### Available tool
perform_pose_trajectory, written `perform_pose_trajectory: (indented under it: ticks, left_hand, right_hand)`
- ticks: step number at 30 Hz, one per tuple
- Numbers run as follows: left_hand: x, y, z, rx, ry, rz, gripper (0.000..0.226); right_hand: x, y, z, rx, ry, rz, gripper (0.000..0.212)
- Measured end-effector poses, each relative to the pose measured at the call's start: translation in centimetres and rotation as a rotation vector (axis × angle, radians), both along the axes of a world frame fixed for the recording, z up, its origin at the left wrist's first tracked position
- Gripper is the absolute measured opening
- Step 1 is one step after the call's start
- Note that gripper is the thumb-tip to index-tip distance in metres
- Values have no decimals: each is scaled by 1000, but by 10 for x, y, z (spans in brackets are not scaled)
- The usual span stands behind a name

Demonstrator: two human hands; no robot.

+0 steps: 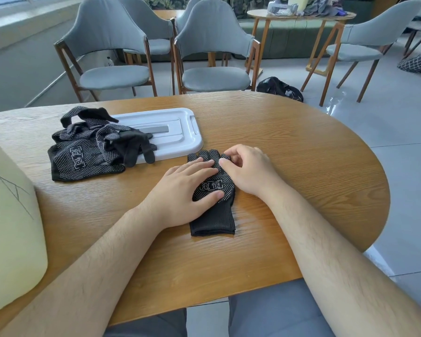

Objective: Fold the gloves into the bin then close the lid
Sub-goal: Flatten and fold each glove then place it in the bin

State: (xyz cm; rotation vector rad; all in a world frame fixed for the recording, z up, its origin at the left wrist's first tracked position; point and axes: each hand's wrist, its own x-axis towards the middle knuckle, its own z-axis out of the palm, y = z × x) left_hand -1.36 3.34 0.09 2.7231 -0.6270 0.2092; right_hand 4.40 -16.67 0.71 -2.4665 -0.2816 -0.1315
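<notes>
One glove (213,221) lies flat at the centre of the table (301,154), cuff toward the person. The left hand (182,190) rests on its left half. The right hand (248,169), fingers curled, is on its far fingertips. The lid (170,132) lies just beside the glove, behind and to the left. A pile of gloves (83,154) overlaps the lid's left end. The bin (7,227) stands at the table's left edge, and chairs (212,52) stand behind the table.

Dotted black glove (214,188) flat on wooden table (289,142).
Flat left hand (182,190) presses its palm; right hand (248,169) pinches the finger ends. Rear left: glove pile (83,154) overlaps white lid (175,132).
</notes>
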Motion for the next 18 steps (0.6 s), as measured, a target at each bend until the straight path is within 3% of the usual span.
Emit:
perform_pose_trajectory:
  ticks: [3,7,16,18]
  left_hand:
    - [-1,0,1,2,6,-4,68]
    - [0,-1,2,1,11,0,66]
    - [-1,-1,1,-3,6,0,65]
    - [-1,-1,1,-2,9,0,64]
  right_hand:
    - [-1,1,1,-36,-15,17,21]
    - [-5,-3,1,89,-50,53,13]
    - [-5,0,2,194,-35,64,17]
    - [-3,-1,-1,103,-40,22,17]
